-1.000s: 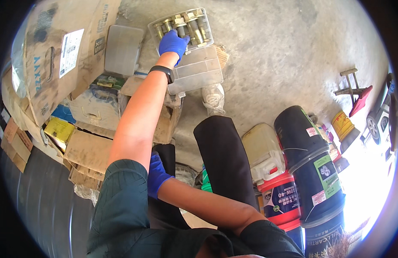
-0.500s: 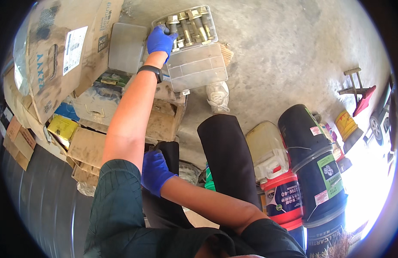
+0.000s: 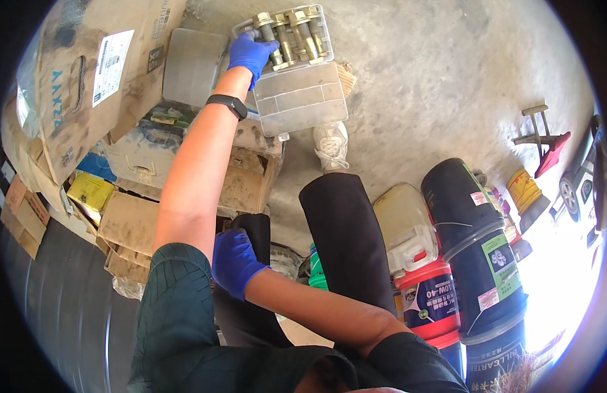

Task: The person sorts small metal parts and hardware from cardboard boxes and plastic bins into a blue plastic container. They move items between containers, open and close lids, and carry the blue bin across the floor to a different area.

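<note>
At the top of the view, a clear case (image 3: 328,36) lies open, its lid (image 3: 302,105) spread on the side nearer the person. Bolts (image 3: 308,40) lie side by side in it, flanged heads mostly away from the person. The leftmost bolt (image 3: 269,34) has its long axis running away from the person, with a slight slant: head up and to the left, shank end down and to the right, near the wall beside the lid.

The left hand (image 3: 252,55), in a blue glove, is at the case's left end, thumb lying over that bolt's shank. The fingertips are hard to make out, so I cannot tell whether it is gripped. The hand hides the case's lower left corner.

The right hand (image 3: 238,265), also gloved, is bent in a loose curl by the left leg (image 3: 259,230). Its fingers are hidden; I cannot tell whether it holds anything.

The left forearm covers part of the cardboard boxes (image 3: 130,229). Glare washes out the lower right, and the dark buckets (image 3: 457,196) are cut off below.
</note>
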`<control>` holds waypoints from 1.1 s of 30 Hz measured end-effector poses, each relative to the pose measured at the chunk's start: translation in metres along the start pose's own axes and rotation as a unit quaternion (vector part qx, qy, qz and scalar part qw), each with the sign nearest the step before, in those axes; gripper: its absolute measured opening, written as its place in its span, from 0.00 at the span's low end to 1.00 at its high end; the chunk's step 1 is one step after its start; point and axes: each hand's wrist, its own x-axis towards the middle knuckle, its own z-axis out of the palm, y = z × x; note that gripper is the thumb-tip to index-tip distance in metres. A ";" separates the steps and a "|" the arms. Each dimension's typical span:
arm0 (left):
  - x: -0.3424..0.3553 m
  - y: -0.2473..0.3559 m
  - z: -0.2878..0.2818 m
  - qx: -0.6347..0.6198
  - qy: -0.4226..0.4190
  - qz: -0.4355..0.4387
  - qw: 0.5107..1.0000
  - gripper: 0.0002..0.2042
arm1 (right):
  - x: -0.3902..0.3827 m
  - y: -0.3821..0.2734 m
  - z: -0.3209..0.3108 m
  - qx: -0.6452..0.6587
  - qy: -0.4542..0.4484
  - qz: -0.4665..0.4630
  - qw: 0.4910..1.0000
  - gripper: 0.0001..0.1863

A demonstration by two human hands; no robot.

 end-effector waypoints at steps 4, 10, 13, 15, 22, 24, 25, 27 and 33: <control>-0.002 -0.003 0.004 0.204 0.051 0.061 0.976 0.29 | 0.009 -0.003 0.021 0.074 0.049 0.008 0.996 0.06; -0.016 0.013 0.001 0.235 0.064 -0.003 0.970 0.25 | 0.006 -0.004 0.016 0.052 0.033 0.006 0.998 0.06; -0.034 0.019 0.003 0.273 0.108 0.028 0.955 0.23 | 0.007 -0.003 0.019 0.046 0.006 -0.002 0.999 0.06; -0.067 0.025 0.022 0.282 0.091 0.185 0.937 0.25 | 0.001 0.003 -0.002 0.003 -0.005 -0.021 1.000 0.05; -0.143 0.010 0.070 0.551 -0.083 0.422 0.715 0.32 | 0.005 -0.006 -0.004 -0.025 -0.132 0.011 0.991 0.11; -0.145 0.008 0.074 0.547 -0.101 0.388 0.734 0.31 | 0.004 -0.005 -0.003 -0.005 -0.126 0.004 0.992 0.12; -0.146 0.008 0.074 0.546 -0.110 0.370 0.744 0.31 | 0.001 -0.006 0.001 -0.039 -0.082 0.001 0.996 0.09; -0.154 0.018 0.077 0.490 -0.099 0.369 0.784 0.30 | -0.002 -0.005 0.011 -0.081 -0.013 -0.002 0.997 0.06; -0.103 0.081 0.017 0.532 -0.021 0.335 0.777 0.25 | -0.002 0.000 0.013 -0.052 0.025 0.001 0.998 0.06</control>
